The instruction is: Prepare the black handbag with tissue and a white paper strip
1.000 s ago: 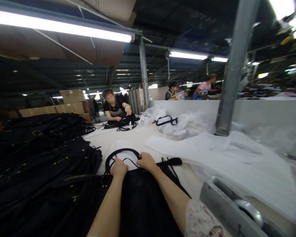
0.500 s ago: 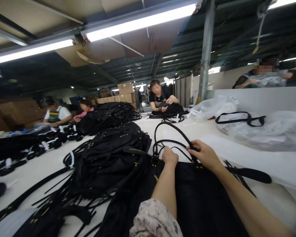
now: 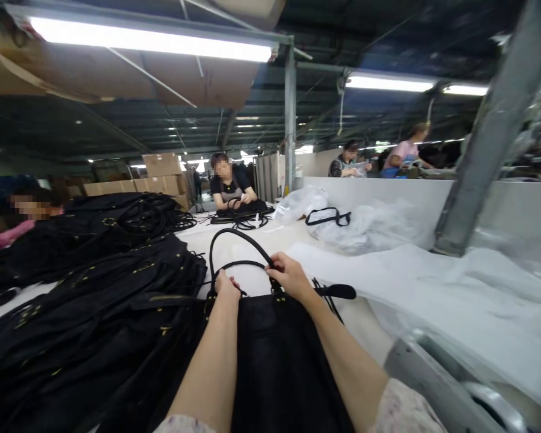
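Left hand: closed on the lower handle of the black bag
Right hand: gripping the raised handle
Black bag: flat on the white bench — beside a pile of bags

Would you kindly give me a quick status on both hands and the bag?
Left hand and right hand closed on the handles. Black bag flat on table. Bag pile crowds the left.

We stretch both bare forearms forward, our left hand curled closed and our right hand clenched beside it.
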Demonstrator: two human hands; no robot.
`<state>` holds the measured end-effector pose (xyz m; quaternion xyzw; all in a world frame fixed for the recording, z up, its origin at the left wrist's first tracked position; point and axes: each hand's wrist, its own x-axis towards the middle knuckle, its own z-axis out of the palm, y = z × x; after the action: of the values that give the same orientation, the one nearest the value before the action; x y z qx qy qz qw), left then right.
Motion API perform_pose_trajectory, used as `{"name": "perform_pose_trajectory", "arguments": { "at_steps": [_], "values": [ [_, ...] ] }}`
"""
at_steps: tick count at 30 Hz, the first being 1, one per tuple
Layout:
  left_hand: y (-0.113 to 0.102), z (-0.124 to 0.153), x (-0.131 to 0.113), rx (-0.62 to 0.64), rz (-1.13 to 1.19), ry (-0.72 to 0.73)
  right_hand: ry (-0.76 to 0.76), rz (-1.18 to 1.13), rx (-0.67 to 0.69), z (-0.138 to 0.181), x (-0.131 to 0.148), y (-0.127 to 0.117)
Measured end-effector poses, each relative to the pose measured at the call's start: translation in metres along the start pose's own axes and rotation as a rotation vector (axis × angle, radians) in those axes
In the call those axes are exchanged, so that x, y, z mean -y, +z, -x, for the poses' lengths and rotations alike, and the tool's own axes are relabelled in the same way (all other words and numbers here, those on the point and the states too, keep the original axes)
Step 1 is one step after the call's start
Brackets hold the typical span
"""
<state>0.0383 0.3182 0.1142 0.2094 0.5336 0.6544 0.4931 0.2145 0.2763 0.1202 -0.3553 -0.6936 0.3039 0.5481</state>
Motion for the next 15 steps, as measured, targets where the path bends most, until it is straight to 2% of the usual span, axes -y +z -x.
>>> {"name": "perform_pose_trajectory", "arguments": {
  "at_steps": [2,4,6,9,10,12,15],
  "values": [
    [0.009,-0.004,0.005,0.001,-0.097,0.062,-0.01,-0.041,-0.008,-0.001,0.001,-0.002],
    [0.017,-0.002,0.013,0.06,-0.2,0.156,-0.034,-0.069,-0.001,0.0,0.006,-0.004],
    [0.023,0.004,0.022,0.192,-0.315,0.252,-0.08,-0.09,0.026,0.001,0.01,-0.005],
    [0.026,0.012,0.036,0.456,-0.542,0.348,-0.144,-0.072,0.055,0.0,0.011,-0.005],
    [0.026,0.013,0.039,0.535,-0.628,0.371,-0.145,-0.026,0.047,0.0,0.009,-0.004],
    [0.023,0.012,0.04,0.64,-0.798,0.422,-0.088,0.209,0.036,0.0,0.001,-0.003],
    [0.008,0.005,0.033,0.656,-1.03,0.519,0.082,0.622,0.104,0.004,-0.019,0.0]
  ]
}}
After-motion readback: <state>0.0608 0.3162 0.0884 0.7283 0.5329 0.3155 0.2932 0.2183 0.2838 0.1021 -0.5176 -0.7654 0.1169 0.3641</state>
